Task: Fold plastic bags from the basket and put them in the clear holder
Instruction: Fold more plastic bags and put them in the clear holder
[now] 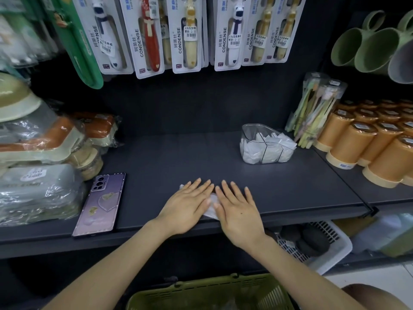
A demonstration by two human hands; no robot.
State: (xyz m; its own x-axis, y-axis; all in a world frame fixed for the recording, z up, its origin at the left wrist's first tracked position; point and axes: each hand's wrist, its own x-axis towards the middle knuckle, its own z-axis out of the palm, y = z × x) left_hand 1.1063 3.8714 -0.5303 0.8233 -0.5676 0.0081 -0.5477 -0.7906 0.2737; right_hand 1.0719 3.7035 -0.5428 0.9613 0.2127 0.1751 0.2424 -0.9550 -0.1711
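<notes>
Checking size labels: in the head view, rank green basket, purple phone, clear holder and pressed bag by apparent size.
1. green basket, nearest and cropped.
2. purple phone and clear holder look alike.
3. plastic bag, mostly covered.

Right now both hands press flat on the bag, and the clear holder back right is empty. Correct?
No: the head view shows the clear holder already has folded white bags in it. The rest holds: left hand and right hand lie flat on the bag.

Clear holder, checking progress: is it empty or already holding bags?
Holding bags: white folded bags show through the walls of the clear holder, and some stick out above its lower rim.
</notes>
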